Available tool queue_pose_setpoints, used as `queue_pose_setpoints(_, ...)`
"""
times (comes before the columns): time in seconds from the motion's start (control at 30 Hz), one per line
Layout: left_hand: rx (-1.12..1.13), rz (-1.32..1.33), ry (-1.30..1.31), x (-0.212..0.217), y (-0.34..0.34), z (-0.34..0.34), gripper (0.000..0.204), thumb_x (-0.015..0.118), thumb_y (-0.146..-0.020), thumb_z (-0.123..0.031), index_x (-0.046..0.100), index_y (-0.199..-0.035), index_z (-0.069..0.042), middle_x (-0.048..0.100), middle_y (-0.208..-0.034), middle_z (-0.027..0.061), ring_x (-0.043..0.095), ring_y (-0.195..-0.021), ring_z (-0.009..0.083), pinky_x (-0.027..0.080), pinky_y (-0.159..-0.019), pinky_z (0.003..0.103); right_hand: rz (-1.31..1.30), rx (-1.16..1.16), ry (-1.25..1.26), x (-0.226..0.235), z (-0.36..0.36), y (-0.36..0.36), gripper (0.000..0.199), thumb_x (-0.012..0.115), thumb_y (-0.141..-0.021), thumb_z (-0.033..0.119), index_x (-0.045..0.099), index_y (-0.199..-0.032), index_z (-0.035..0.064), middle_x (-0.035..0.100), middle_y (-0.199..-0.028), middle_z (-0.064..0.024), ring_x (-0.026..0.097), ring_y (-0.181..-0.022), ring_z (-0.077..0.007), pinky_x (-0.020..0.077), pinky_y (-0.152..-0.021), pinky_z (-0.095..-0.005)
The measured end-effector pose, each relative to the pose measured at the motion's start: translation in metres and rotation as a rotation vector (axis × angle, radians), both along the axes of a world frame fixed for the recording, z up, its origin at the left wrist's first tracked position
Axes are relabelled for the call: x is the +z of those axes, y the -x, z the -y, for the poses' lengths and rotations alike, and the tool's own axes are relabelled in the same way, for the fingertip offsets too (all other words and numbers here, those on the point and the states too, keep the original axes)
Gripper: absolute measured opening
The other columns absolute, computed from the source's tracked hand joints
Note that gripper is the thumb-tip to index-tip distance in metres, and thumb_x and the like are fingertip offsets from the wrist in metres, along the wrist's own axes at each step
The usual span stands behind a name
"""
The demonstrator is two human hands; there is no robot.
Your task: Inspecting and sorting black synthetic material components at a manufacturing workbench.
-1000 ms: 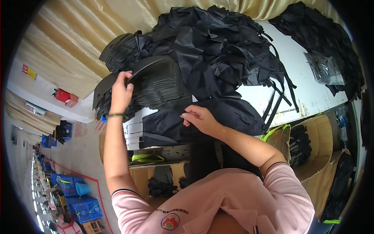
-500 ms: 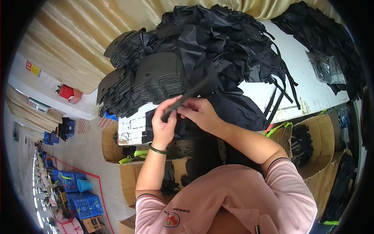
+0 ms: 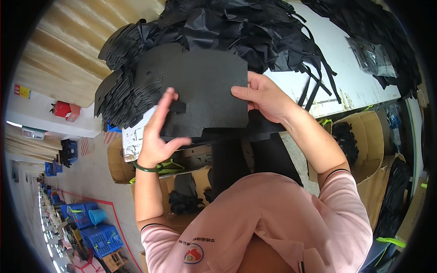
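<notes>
A stiff black flat panel [image 3: 214, 88] with rounded upper corners is held up face-on over the near edge of the white table [image 3: 350, 86]. My right hand [image 3: 268, 96] grips its right edge, thumb on the near face and fingers behind. By the panel's left side my left hand [image 3: 157, 132] is open, fingers stretched up and thumb apart; whether it touches the panel I cannot tell. Behind the left hand lie fanned stacks of similar black panels [image 3: 119, 102]. Dark fabric on the table's near edge is mostly hidden below the panel.
A large heap of black fabric pieces [image 3: 218, 27] with loose straps covers the table's back. More black fabric [image 3: 359, 20] and a clear plastic bag of dark items [image 3: 373, 59] lie at right. Open cardboard boxes [image 3: 371, 141] stand below. Blue crates [image 3: 101, 239] sit on the floor at left.
The panel, seen edge-on in both hands before, is now turned broad face up. My left hand has let go and moved left; my right hand has shifted right along with the edge.
</notes>
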State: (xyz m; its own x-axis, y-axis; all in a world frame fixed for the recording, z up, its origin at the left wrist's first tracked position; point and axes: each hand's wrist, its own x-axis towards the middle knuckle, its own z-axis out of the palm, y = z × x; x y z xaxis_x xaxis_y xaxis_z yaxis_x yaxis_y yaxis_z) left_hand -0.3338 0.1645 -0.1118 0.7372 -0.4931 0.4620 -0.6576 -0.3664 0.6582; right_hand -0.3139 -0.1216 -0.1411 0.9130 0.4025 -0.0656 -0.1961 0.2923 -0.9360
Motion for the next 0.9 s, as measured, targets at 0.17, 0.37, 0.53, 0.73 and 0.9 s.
queue_pose_setpoints(0.17,0.287,-0.155,0.915,-0.038,0.001,-0.043,0.048,0.062,-0.091,-0.005,0.045,-0.134,0.005,0.054,-0.129,0.0225,0.066,-0.093,0.0187,0.057,-0.081,0.027,-0.117,-0.07,0.113,-0.08,0.037,-0.002,0.026,0.06,-0.09,0.005,0.055,-0.115,0.0015,0.065,-0.086,-0.0025,0.06,-0.066,-0.0064,0.0482,-0.056,-0.0202)
queue_pose_setpoints(0.37,0.841,-0.217,0.972,-0.103,0.02,-0.115,0.029,0.06,-0.091,-0.001,0.058,-0.12,0.004,0.066,-0.108,0.0161,0.065,-0.076,0.012,0.058,-0.068,0.021,-0.194,-0.117,0.451,-0.151,0.091,0.019,0.025,0.069,-0.086,0.011,0.056,-0.105,0.0027,0.057,-0.071,-0.0005,0.047,-0.047,-0.0067,0.0401,-0.044,-0.0222)
queue_pose_setpoints(0.53,1.087,-0.391,0.912,-0.161,0.021,-0.177,0.03,0.065,-0.088,-0.002,0.061,-0.118,0.001,0.068,-0.102,0.009,0.062,-0.071,0.0091,0.055,-0.062,0.018,-0.157,-0.171,0.72,-0.154,0.119,0.017,0.026,0.071,-0.085,0.013,0.055,-0.102,0.001,0.046,-0.06,0.0025,0.044,-0.046,-0.0067,0.0395,-0.042,-0.0229)
queue_pose_setpoints(0.73,0.843,-0.305,0.477,-0.166,0.021,-0.087,0.019,0.066,-0.091,-0.02,0.065,-0.098,-0.002,0.067,-0.093,0.0092,0.059,-0.08,0.0174,0.048,-0.079,0.032,-0.191,-0.195,0.597,-0.157,0.124,0.016,0.023,0.069,-0.087,0.012,0.056,-0.103,0.001,0.048,-0.063,0.0037,0.045,-0.048,-0.006,0.0389,-0.043,-0.0222)
queue_pose_setpoints(0.9,-0.137,-1.665,0.878,-0.148,0.081,0.079,0.05,0.045,-0.1,-0.04,0.052,-0.126,0.002,0.058,-0.124,0.0164,0.057,-0.113,0.0278,0.045,-0.1,0.041,-0.299,-0.158,0.242,-0.146,0.123,0.016,0.025,0.068,-0.088,0.011,0.058,-0.109,0.0014,0.063,-0.079,0.0018,0.052,-0.054,-0.0036,0.0393,-0.044,-0.0168)
